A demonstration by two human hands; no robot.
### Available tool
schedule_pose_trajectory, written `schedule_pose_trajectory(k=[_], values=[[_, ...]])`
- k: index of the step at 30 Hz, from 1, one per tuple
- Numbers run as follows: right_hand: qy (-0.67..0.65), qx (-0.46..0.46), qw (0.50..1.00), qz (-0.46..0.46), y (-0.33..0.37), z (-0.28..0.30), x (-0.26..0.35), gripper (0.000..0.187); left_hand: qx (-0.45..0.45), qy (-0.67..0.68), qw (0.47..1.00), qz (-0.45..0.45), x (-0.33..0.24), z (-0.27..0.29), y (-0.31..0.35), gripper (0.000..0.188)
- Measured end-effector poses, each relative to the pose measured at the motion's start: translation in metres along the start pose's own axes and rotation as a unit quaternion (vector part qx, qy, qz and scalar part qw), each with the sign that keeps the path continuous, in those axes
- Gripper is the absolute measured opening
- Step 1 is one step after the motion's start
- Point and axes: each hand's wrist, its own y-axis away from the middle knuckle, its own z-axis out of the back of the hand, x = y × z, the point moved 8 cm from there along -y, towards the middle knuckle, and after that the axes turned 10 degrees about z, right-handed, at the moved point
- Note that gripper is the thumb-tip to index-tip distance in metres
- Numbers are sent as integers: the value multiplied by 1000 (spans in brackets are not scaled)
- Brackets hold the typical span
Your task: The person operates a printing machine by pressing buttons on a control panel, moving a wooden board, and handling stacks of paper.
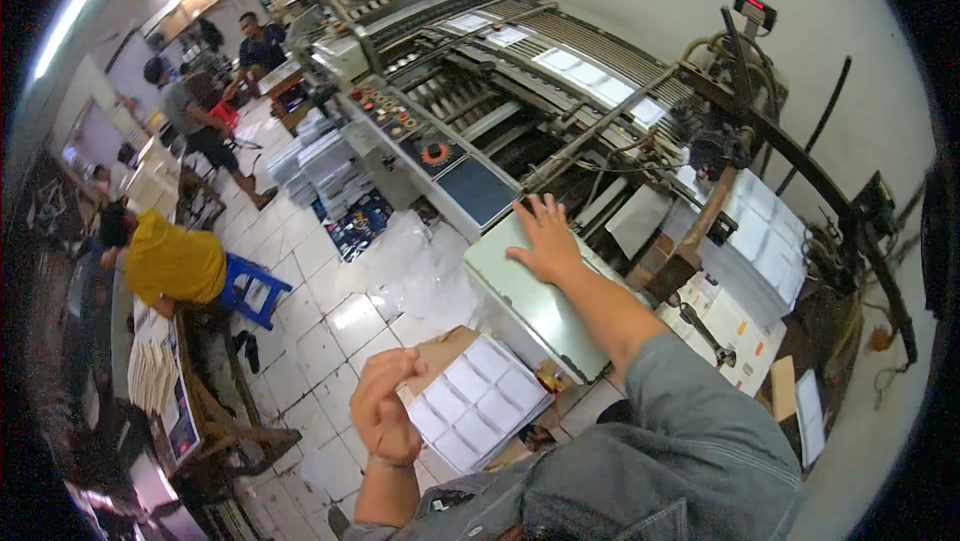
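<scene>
Tiled floor [355, 319], pale wall [840, 11]. One green cabinet [545, 306], landmark: right hand [546, 244] spread wide on its top; left hand [385, 403] half-curled left of it, contents cannot tell. One paper stack [478, 401] just left of cabinet, one machine [600, 46] beyond, one blue stool [236, 279] farther left.

Smooth, glossy metal on the green cabinet [535, 286]; matt white paper in the stack [478, 401]; shiny tile across the floor [352, 319]; plastic in the blue stool [236, 281]; matt cloth on the grey sleeve [705, 401].
</scene>
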Motion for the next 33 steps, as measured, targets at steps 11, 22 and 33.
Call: schedule_pose_trajectory(k=[11, 22, 33], values=[[-13, 29, 999, 32, 81, 11, 35, 106, 372, 235, 886, -148, -195, -29, 40, 70], [-39, -4, 999, 33, 84, 7, 27, 103, 110, 316, 935, 117, -188, -34, 67, 36], [-128, -46, 990, 47, 94, 13, 22, 102, 48, 116, 988, 94, -70, -40, 59, 81]])
